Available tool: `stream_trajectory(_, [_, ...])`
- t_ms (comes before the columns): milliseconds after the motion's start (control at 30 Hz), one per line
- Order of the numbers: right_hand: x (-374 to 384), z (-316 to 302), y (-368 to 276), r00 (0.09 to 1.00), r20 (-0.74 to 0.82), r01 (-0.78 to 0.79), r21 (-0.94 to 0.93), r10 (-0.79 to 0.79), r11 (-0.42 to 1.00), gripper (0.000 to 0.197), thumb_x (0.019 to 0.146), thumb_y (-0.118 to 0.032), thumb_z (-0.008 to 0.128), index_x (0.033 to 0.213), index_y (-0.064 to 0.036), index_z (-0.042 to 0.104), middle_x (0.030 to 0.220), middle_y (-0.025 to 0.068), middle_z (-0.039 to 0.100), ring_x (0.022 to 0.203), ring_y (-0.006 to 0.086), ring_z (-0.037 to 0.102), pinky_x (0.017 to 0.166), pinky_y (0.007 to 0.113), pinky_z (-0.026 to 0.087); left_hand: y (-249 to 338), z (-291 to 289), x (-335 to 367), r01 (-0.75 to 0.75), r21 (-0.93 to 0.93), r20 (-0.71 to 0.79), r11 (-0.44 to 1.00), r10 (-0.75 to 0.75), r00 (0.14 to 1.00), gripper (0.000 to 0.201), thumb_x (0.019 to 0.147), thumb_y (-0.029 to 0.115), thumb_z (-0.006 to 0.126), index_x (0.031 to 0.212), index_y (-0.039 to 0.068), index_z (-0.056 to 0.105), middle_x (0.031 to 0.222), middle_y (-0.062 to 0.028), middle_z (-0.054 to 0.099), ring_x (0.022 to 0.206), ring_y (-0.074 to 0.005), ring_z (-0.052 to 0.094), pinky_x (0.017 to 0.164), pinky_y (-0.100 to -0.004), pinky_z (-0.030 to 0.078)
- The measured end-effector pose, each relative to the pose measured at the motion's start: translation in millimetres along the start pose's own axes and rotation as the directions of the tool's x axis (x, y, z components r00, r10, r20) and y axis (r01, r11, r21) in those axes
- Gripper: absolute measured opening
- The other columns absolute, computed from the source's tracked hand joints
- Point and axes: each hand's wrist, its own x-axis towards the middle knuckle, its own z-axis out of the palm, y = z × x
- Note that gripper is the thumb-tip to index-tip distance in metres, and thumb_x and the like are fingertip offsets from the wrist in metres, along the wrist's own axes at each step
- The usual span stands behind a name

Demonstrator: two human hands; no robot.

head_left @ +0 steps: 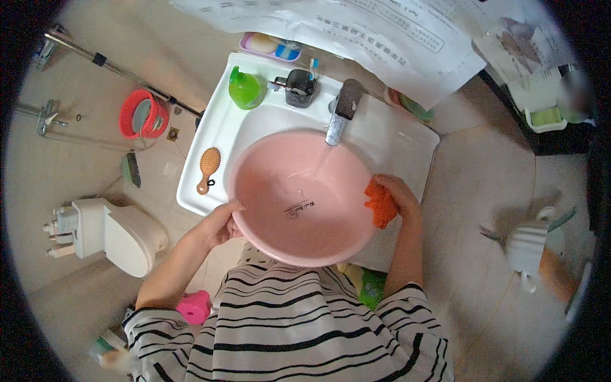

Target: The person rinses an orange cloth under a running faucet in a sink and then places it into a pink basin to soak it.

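Note:
A pink plastic basin [318, 219] rests in the white washbasin [216, 121], tilted slightly toward me. Water runs from the metal faucet [344, 108] into it. With its fingers on the basin's near left rim, my left hand [224, 224] is closed on that edge. My right hand [398, 194] is wrapped round a bunched orange cloth [380, 205] at the basin's right rim. A wooden hairbrush [209, 169] lies on the counter left of the basin, and a green pump bottle [245, 89] stands behind it.
A dark cup [299, 88] with toothbrushes stands by the faucet, and a soap tray [270, 48] sits behind. Printed sheets [382, 38] hang over the back wall. On the left are a toilet [130, 239], a red bucket [143, 114] and a metal rail [114, 70].

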Motion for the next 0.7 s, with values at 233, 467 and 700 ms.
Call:
stream_trajectory(233, [-50.6, -2.7, -37.6, 0.976, -0.163, 0.182, 0.271, -0.142, 0.945, 0.043, 0.084, -0.026, 0.055, 0.120, -0.0026, 0.049, 0.109, 0.0098, 0.058, 0.098, 0.0210, 0.055, 0.086, 0.032, 0.046, 10.3, 11.3, 29.3, 0.177, 0.067, 0.072, 0.982, -0.181, 0.981, 0.056, 0.073, 0.023, 0.051, 0.121, -0.003, 0.038, 0.105, -0.0150, 0.056, 0.088, -0.0223, 0.062, 0.079, -0.0333, 0.053])
stream_trajectory(467, [-63.7, -23.3, -17.5, 0.934, -0.256, 0.349, 0.513, -0.248, 0.785, 0.041, 0.083, -0.027, 0.056, 0.117, -0.0044, 0.050, 0.107, 0.0096, 0.058, 0.096, 0.0219, 0.056, 0.084, 0.034, 0.046, -2.8, 19.7, 60.9, 0.301, 0.078, 0.132, 0.951, -0.309, 0.942, 0.060, 0.072, 0.023, 0.053, 0.125, -0.002, 0.037, 0.115, -0.0156, 0.053, 0.097, -0.0265, 0.058, 0.081, -0.0343, 0.052])
stream_trajectory(700, [-49.8, -17.8, 16.8, 0.968, -0.187, 0.249, 0.599, -0.169, 0.761, 0.039, 0.082, -0.029, 0.057, 0.113, -0.0045, 0.051, 0.105, 0.0096, 0.058, 0.093, 0.0229, 0.057, 0.081, 0.037, 0.048, 18.3, 16.6, 29.0, 0.077, 0.162, -0.086, 0.984, -0.064, 0.994, 0.046, 0.079, 0.021, 0.047, 0.117, -0.005, 0.042, 0.103, -0.0158, 0.057, 0.086, -0.0230, 0.062, 0.074, -0.0331, 0.054])
